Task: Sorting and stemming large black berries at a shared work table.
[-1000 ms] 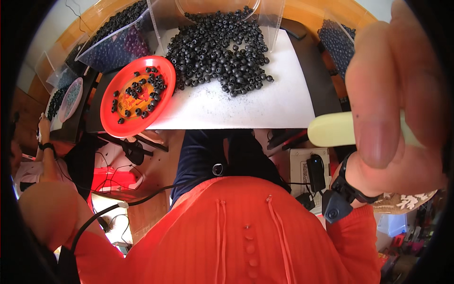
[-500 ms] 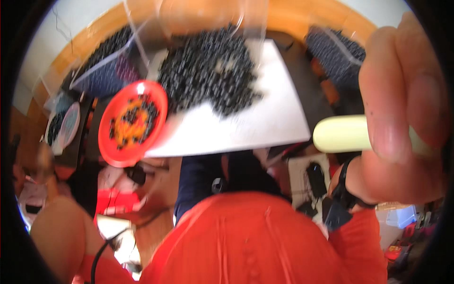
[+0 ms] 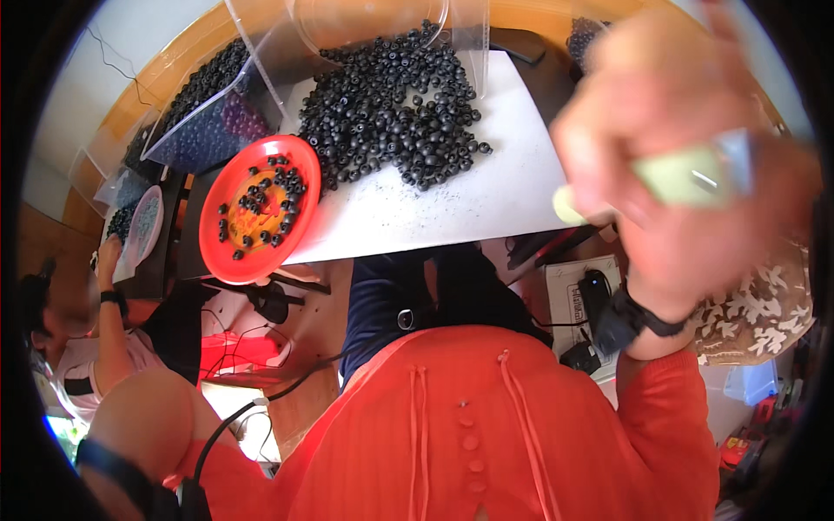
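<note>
Right hand point(image 3: 647, 135) grips smooth pale-green object point(image 3: 682, 180); left hand out of view; round black beads point(image 3: 373, 117)

Black device point(image 3: 596, 295) on pale box point(image 3: 562, 297)

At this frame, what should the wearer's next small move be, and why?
I'd probably lower the right hand and set the pale green object on the bare right side of the white board. The hand, blurred and raised close to the camera, appears to grip that object, while the black beads are heaped farther left, so this should free the hand without disturbing the heap.
</note>
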A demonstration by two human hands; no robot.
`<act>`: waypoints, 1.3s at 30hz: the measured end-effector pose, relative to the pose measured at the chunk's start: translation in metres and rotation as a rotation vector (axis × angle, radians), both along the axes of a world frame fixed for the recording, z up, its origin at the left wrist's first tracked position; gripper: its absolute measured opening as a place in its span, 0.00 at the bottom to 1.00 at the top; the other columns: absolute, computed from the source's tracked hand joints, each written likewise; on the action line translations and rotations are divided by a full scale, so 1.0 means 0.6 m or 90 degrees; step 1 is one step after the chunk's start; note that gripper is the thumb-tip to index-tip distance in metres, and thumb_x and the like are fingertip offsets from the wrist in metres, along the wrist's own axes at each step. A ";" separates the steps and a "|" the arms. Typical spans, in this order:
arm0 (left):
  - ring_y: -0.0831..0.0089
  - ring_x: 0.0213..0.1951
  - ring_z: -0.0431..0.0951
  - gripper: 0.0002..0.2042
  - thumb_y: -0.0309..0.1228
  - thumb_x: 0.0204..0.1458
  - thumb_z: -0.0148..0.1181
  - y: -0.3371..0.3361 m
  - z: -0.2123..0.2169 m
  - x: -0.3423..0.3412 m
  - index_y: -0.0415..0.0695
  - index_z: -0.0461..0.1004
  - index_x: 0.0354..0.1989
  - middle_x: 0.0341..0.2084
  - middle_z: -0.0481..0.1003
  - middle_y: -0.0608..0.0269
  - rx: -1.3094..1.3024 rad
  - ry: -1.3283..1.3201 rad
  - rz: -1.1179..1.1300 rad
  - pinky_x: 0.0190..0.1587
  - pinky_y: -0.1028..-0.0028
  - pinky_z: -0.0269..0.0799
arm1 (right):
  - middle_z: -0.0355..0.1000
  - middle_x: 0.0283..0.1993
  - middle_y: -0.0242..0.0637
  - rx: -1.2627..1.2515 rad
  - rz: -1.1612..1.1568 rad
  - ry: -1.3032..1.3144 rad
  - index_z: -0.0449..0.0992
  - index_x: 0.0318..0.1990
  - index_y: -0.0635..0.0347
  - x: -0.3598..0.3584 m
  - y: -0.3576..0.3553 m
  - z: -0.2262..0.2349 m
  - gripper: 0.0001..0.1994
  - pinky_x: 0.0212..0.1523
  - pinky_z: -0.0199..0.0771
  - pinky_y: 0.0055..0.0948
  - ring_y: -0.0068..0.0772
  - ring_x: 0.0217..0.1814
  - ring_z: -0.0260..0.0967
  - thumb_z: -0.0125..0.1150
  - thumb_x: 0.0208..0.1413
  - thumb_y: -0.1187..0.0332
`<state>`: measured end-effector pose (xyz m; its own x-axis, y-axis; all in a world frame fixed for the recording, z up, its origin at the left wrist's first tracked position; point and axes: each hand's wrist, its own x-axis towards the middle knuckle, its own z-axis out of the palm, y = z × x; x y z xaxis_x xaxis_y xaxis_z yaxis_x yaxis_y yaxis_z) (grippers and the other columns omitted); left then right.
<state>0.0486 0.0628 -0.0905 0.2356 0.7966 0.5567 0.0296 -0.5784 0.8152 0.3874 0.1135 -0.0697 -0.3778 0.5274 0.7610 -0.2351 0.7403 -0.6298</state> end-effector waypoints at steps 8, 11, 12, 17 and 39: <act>0.77 0.38 0.80 0.08 0.21 0.58 0.66 -0.016 -0.048 0.052 0.39 0.84 0.44 0.40 0.83 0.63 -0.177 0.252 0.116 0.39 0.75 0.76 | 0.78 0.35 0.25 -0.536 -0.151 -0.223 0.83 0.45 0.59 0.013 0.088 -0.194 0.11 0.31 0.59 0.19 0.17 0.33 0.72 0.71 0.58 0.65; 0.78 0.33 0.78 0.06 0.22 0.58 0.67 0.024 -0.146 0.053 0.38 0.85 0.43 0.33 0.81 0.64 -0.116 0.343 0.084 0.35 0.75 0.74 | 0.77 0.35 0.25 -0.515 -0.165 -0.140 0.83 0.50 0.60 0.013 0.088 -0.219 0.10 0.32 0.64 0.19 0.17 0.33 0.72 0.69 0.62 0.70; 0.80 0.33 0.78 0.06 0.22 0.58 0.67 0.038 -0.154 0.058 0.38 0.85 0.42 0.33 0.81 0.65 -0.106 0.370 0.076 0.34 0.75 0.72 | 0.77 0.35 0.25 -0.513 -0.166 -0.140 0.83 0.50 0.60 0.014 0.088 -0.228 0.10 0.32 0.64 0.19 0.17 0.33 0.72 0.69 0.62 0.70; 0.70 0.29 0.78 0.06 0.23 0.57 0.67 0.070 -0.200 0.084 0.37 0.84 0.41 0.30 0.80 0.58 -0.110 0.289 0.106 0.35 0.70 0.74 | 0.77 0.31 0.34 -0.293 -0.294 -0.306 0.81 0.52 0.60 0.031 0.099 -0.221 0.12 0.32 0.73 0.28 0.22 0.30 0.74 0.67 0.66 0.65; 0.70 0.31 0.76 0.09 0.20 0.55 0.68 0.058 -0.249 0.098 0.37 0.82 0.44 0.30 0.76 0.60 -0.047 0.128 0.231 0.34 0.72 0.72 | 0.77 0.34 0.43 0.259 -0.581 -0.698 0.78 0.40 0.61 0.027 0.126 -0.241 0.10 0.35 0.81 0.46 0.48 0.37 0.80 0.69 0.59 0.65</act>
<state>0.1074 0.0977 -0.2396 0.0302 0.8840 0.4665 0.3837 -0.4412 0.8112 0.4038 0.1891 -0.2144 -0.5101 0.7189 0.4721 0.8412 0.5314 0.0998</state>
